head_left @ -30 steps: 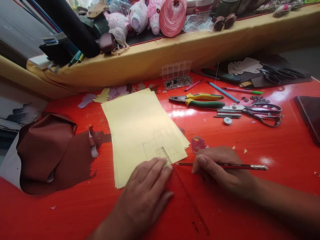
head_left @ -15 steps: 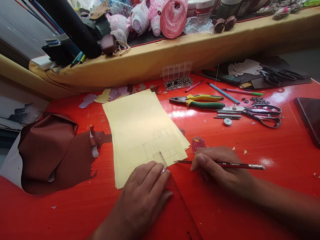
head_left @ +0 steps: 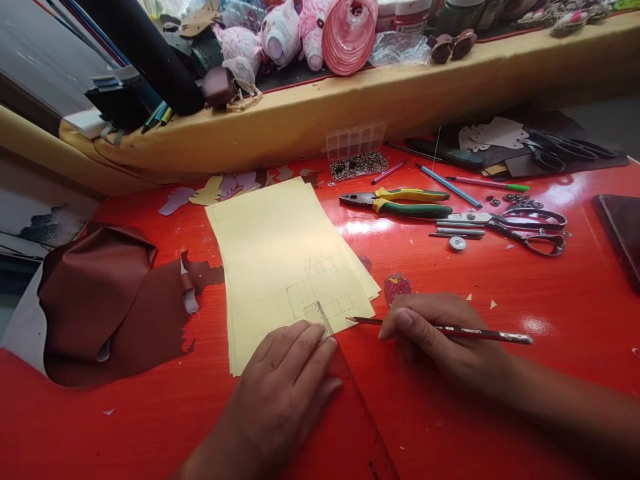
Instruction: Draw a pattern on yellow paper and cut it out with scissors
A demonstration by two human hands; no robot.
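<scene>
R hand (head_left: 440, 335) is closed, gripping a red-and-black pencil (head_left: 480, 332). Pencil lies almost flat, side to side, tip pointing L, just off the yellow paper (head_left: 280, 267). Print looks like "deli". L hand (head_left: 285, 380) lies open, pressing a see-through ruler (head_left: 363, 420) that slants up onto the paper.

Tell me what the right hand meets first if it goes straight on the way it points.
Most likely the lower right corner of the yellow paper stack: the right hand points left, and the tip of its pencil seems over that corner, though its height above the paper is unclear.
</scene>
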